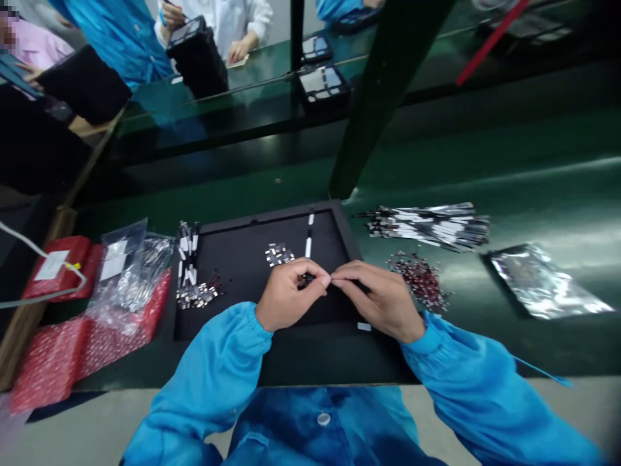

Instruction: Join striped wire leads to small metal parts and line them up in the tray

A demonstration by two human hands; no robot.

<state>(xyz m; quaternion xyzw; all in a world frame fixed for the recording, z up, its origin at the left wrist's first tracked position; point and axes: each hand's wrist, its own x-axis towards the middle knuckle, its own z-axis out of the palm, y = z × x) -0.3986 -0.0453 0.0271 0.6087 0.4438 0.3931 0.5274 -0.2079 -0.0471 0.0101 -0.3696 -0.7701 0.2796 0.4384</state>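
Observation:
Over the black tray (233, 249), my left hand (294, 291) and my right hand (381, 294) meet fingertip to fingertip. Both are pinched closed. Whatever lies between the fingertips is too small and covered to name; something dark shows inside the curl of my left fingers. Just beyond my left hand sits a small cluster of black-and-white parts (279, 254). A thin black-and-white strip (309, 236) lies toward the tray's far right. At the tray's left are more strips (187, 249) and a heap of small silvery parts (196, 296). Right of my right hand is a pile of tiny dark-red pieces (422, 278).
A bundle of black-and-white strips (431, 225) and a silver bag (546, 281) lie on the green bench at right. Red bubble wrap (53, 362) and clear bags (121, 265) fill the left. A dark green post (369, 123) rises ahead. Co-workers (213, 32) stand across the bench.

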